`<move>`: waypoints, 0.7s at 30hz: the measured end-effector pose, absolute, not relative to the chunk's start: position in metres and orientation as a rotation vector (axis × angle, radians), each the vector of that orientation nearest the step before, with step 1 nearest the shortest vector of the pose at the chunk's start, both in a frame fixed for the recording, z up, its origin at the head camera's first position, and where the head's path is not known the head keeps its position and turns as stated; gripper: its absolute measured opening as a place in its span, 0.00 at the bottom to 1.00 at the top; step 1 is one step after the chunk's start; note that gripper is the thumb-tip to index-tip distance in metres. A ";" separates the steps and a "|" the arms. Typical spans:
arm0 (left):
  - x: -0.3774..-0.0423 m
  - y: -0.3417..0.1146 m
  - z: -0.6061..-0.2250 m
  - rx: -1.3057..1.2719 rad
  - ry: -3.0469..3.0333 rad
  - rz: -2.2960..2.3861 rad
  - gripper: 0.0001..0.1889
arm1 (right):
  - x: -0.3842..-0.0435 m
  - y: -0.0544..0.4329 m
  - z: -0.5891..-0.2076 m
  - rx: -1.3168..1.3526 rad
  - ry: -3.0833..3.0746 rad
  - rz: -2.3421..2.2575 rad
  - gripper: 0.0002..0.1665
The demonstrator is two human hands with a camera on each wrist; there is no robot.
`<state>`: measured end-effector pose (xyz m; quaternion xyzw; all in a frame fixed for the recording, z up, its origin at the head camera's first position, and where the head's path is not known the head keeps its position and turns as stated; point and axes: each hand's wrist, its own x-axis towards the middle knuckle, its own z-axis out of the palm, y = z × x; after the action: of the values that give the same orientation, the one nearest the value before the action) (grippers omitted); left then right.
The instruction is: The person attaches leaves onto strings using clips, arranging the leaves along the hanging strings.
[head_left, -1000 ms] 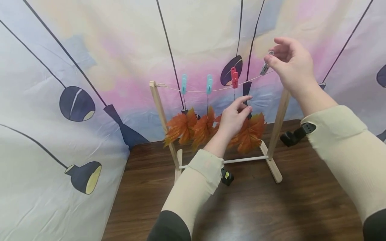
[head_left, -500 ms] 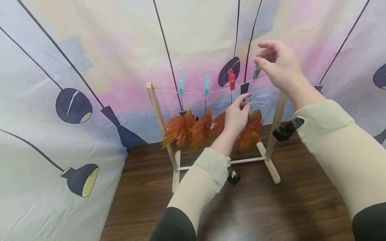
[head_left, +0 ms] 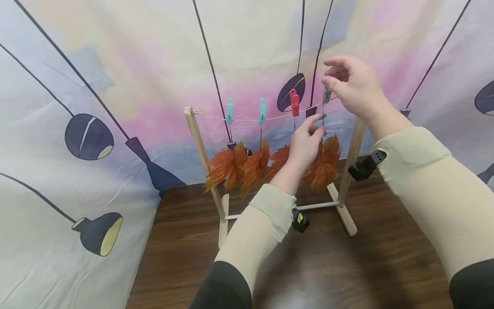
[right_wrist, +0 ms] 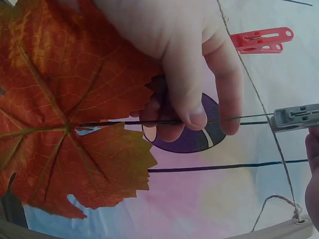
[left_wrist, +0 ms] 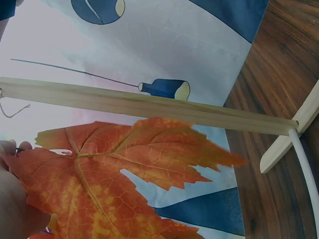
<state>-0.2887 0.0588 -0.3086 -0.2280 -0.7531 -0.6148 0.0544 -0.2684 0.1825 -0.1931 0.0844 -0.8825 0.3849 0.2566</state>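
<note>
In the head view my left hand [head_left: 304,141] pinches the thin stem [right_wrist: 256,116] of an orange artificial maple leaf [head_left: 323,169], which hangs below the fingers. My right hand [head_left: 356,86] pinches a grey clothespin [head_left: 326,94] just above it. In the right wrist view the nose of this clothespin [right_wrist: 294,117] is right at the string line [right_wrist: 279,144], and the stem's tip reaches it there. The leaf fills much of the left wrist view, with part of my left hand at its edge.
Two light blue clothespins [head_left: 262,111] and a red clothespin [head_left: 294,103] sit on the line, with more orange leaves [head_left: 227,165] hanging under them. A wooden frame [head_left: 198,141] carries the line and stands on a brown wood surface [head_left: 185,257]. Behind it hangs a painted cloth [head_left: 154,64].
My right hand has brought the grey clothespin left and down to the line. The left hand has shifted slightly right and up with the leaf, its stem now meeting the clothespin.
</note>
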 end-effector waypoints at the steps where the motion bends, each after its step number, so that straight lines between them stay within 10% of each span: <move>1: -0.289 0.059 -0.308 -0.691 -2.287 -1.882 0.17 | -0.269 0.182 -0.192 0.232 -2.402 1.031 0.26; 21: -0.291 0.049 -0.307 -0.685 -2.387 -1.786 0.16 | -0.271 0.178 -0.195 0.323 -2.475 0.923 0.26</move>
<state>-0.2914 0.0489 -0.3075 -0.2238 -0.7796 -0.5834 0.0412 -0.2707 0.1781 -0.1950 0.1179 -0.9034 0.3367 0.2379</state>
